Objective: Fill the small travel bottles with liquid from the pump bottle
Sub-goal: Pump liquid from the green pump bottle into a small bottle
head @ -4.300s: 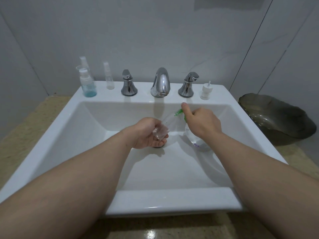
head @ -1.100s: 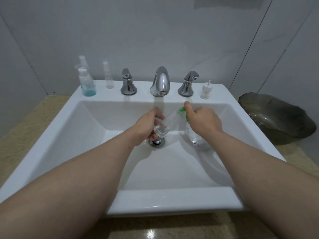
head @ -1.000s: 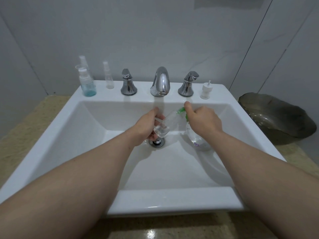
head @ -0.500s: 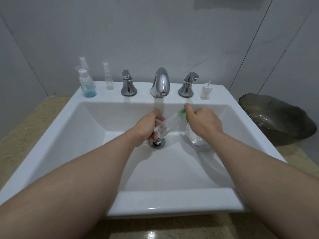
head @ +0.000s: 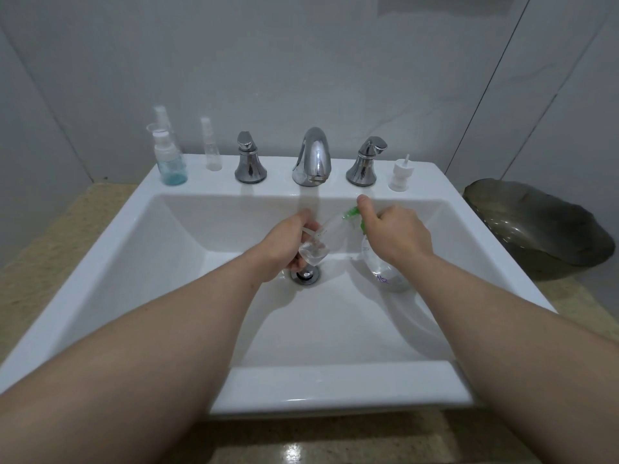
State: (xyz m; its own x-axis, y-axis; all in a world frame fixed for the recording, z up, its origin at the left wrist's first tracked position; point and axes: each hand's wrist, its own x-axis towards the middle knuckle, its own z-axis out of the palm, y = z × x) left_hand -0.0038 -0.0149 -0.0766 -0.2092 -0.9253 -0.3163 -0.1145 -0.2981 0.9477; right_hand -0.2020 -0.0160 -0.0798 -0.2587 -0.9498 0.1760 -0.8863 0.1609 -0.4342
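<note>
Over the white sink (head: 187, 256), my left hand (head: 284, 246) grips a small clear travel bottle (head: 316, 247), tilted with its mouth toward the green pump nozzle (head: 351, 214). My right hand (head: 393, 234) is closed over the head of the clear pump bottle (head: 385, 274), which stands in the basin with a little liquid in it; the thumb rests on top of the pump. The small bottle holds some clear liquid at its lower end. A white spray cap (head: 400, 172) stands on the rim at the back right.
On the back left rim stand a blue-tinted spray bottle (head: 169, 162) and a slim clear spray bottle (head: 211, 145). A chrome tap (head: 311, 159) with two handles sits at the back middle. The drain (head: 304, 274) lies under my left hand. A dark bowl (head: 539, 226) rests at right.
My left hand has turned since 4.3 s ago, from cupping the small bottle palm-up to gripping it from the side. In the last second both hands barely moved.
</note>
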